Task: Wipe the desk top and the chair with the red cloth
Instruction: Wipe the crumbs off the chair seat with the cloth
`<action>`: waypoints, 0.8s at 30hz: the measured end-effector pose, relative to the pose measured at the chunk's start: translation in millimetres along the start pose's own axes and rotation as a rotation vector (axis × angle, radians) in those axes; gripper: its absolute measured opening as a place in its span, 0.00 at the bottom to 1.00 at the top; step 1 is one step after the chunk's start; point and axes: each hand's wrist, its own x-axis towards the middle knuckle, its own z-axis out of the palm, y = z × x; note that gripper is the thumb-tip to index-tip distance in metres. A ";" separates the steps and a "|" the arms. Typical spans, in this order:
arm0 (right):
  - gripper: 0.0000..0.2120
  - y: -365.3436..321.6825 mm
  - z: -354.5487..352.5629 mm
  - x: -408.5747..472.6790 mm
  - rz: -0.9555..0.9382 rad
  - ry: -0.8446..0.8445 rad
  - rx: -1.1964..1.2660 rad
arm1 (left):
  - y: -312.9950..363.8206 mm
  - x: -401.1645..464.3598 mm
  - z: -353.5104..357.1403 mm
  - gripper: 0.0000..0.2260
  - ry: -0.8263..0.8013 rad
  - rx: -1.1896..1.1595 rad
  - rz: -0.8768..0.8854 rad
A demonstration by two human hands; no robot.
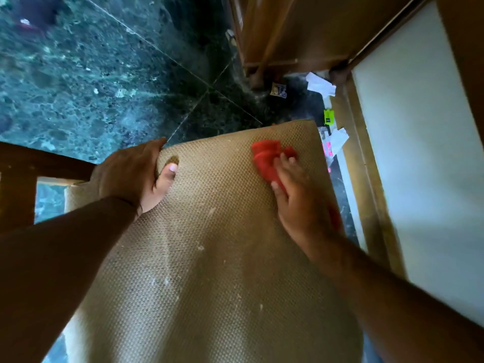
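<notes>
The chair seat (214, 252) fills the lower middle of the head view, covered in tan woven fabric with pale dust specks. My left hand (136, 174) grips the seat's far left corner, thumb on top. My right hand (298, 200) presses the bunched red cloth (267, 155) flat onto the seat near its far right corner; part of the cloth shows red under my wrist. The desk top (424, 153) is the white panel with a wooden frame along the right side.
A wooden chair arm (39, 163) runs at the left. Dark green marble floor (91, 82) lies beyond. Wooden furniture legs (275, 43) stand at the top right. Paper scraps (320, 85) and a yellow tag (328, 117) litter the floor between chair and desk.
</notes>
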 end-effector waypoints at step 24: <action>0.26 36.3 -9.4 48.0 0.019 0.079 -0.158 | -16.1 -26.2 -2.1 0.35 -0.117 0.118 -0.062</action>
